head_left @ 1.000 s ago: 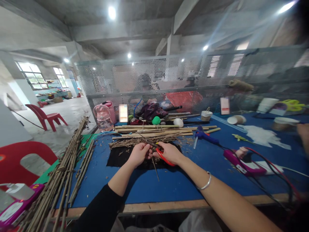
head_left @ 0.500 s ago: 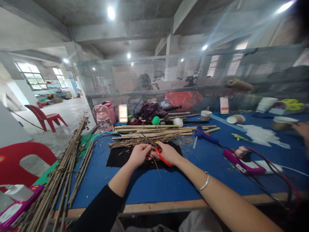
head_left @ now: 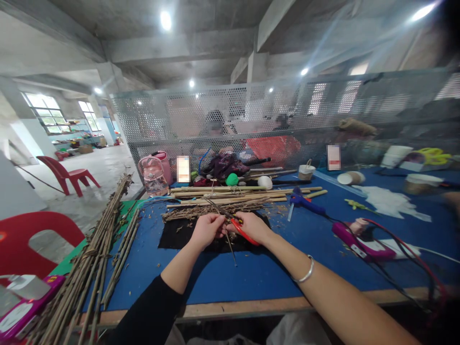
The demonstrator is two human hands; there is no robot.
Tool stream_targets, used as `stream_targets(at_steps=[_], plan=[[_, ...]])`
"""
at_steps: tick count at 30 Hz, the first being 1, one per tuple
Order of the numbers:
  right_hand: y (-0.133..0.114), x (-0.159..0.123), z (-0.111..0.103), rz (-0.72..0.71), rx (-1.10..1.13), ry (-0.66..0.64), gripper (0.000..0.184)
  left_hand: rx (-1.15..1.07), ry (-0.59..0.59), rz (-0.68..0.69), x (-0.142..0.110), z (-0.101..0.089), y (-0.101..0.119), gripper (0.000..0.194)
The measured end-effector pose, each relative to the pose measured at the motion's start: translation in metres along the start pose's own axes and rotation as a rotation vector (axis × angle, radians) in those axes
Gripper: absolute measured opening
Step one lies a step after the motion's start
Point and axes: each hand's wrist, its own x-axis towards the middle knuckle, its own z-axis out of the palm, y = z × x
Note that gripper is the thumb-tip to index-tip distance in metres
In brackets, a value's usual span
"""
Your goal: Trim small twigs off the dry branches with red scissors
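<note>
Twig [head_left: 232, 249] is pinched at the left hand's [head_left: 206, 231] fingertips, thumb and fingers closed on it, no visible gap. Long axis runs out of the grip toward the near table edge [head_left: 208, 309], leaning slightly right. Right hand [head_left: 253, 226] is curled round the red handles of the scissors [head_left: 246, 233]; blades point forward-left, past the left fingertips. Can't tell blade gap. Twig lies just left of the right fingers; left is nearer. Both hands over black cloth [head_left: 172, 235], dry stems [head_left: 187, 213] beyond.

Twigs [head_left: 183, 214] on cloth [head_left: 172, 239], sticks [head_left: 187, 189] behind
</note>
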Motion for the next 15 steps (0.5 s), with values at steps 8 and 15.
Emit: stream_targets(at_steps=[8,15], plan=[[-0.0037,-0.0037,0.0001,-0.023,-0.082,0.021,0.048,0.078,0.065,0.077,0.0022,-0.0021,-0.0045,0.034],[-0.0075,-0.0050,0.0012,-0.036,-0.054,0.060,0.045,0.137,0.107,0.103,0.0023,-0.0013,-0.0039,0.036]])
